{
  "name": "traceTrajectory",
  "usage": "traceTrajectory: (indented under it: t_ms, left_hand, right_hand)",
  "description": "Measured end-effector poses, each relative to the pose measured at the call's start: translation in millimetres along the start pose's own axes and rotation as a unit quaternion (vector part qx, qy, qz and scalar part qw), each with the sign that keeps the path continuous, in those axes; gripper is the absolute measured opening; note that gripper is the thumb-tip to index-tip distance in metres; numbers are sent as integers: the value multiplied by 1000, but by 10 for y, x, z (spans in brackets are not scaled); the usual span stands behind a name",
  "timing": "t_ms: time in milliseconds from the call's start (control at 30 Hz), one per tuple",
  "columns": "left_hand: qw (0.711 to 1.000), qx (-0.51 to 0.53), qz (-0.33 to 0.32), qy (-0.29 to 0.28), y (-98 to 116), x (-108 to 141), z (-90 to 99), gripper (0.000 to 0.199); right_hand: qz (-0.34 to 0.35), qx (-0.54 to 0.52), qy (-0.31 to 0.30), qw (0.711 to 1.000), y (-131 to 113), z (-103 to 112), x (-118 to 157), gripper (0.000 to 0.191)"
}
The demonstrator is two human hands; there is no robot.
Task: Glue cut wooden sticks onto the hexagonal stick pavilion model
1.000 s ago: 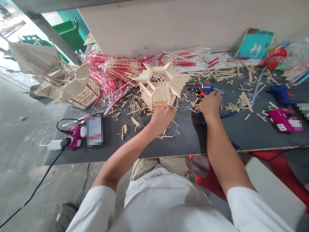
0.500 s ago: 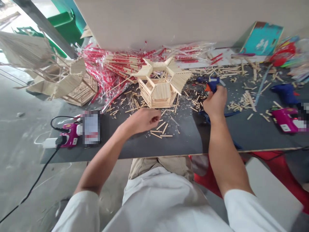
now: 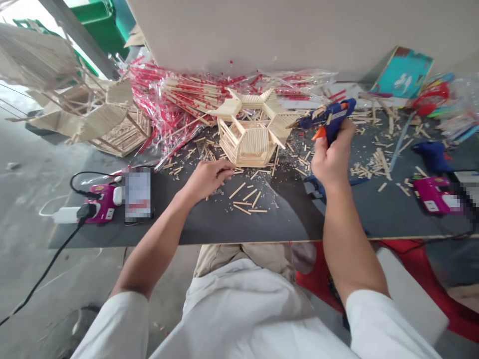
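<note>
Blue and orange, the glue gun (image 3: 340, 112) sits inside the wrapped fingers of the right hand (image 3: 332, 158), while the little stick house (image 3: 255, 142) stands just past the left hand's (image 3: 208, 180) bent fingertips, maybe pinching something, I can't tell, with loose sticks (image 3: 242, 203) lying near them.

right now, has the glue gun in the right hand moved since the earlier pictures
Yes. Judged against the teal board at the back, the glue gun has moved up in the view, closer to the board, held in the right hand.
</note>
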State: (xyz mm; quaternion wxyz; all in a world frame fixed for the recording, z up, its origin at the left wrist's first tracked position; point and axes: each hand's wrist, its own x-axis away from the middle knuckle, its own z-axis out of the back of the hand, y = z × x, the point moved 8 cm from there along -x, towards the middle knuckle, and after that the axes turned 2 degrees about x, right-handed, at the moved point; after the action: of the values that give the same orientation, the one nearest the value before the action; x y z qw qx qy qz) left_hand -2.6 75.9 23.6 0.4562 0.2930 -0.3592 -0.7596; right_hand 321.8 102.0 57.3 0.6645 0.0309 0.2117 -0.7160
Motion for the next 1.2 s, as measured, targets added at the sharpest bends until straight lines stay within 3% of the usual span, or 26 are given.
traceTrajectory:
  t_ms: [100, 233, 300, 367, 433, 567, 767, 967, 1200]
  left_hand:
    - [999, -41, -6, 14, 11, -11, 19, 25]
    - [996, -89, -8, 25, 24, 4, 18, 21]
    - [995, -90, -2, 30, -12, 8, 13, 20]
    - [996, -85, -4, 35, -55, 5, 8, 20]
    - [995, -85, -15, 39, -85, 0, 3, 19]
    - [995, -84, -31, 52, -97, 1, -29, 18]
    - [995, 86, 5, 41, -199, -11, -230, 23]
    - [997, 25, -20, 66, -135, -2, -216, 17]
    - [996, 45, -26, 67, -70, 40, -245, 17]
  right_hand:
    - [51, -30, -7, 998, -293, 206, -90, 57]
    - [103, -72, -20, 992, -690, 380, -186, 78]
    - [119, -99, 4, 988, -835, 409, -208, 73]
    - [134, -131, 51, 981, -901, 390, -206, 56]
    - [154, -162, 99, 970, -884, 315, -185, 44]
    - [194, -191, 141, 952, -737, 107, -141, 43]
    - [235, -127, 167, 949, -730, 92, -82, 37]
    - [225, -151, 147, 951, -738, 119, -60, 34]
    - [240, -152, 137, 949, -728, 84, -66, 38]
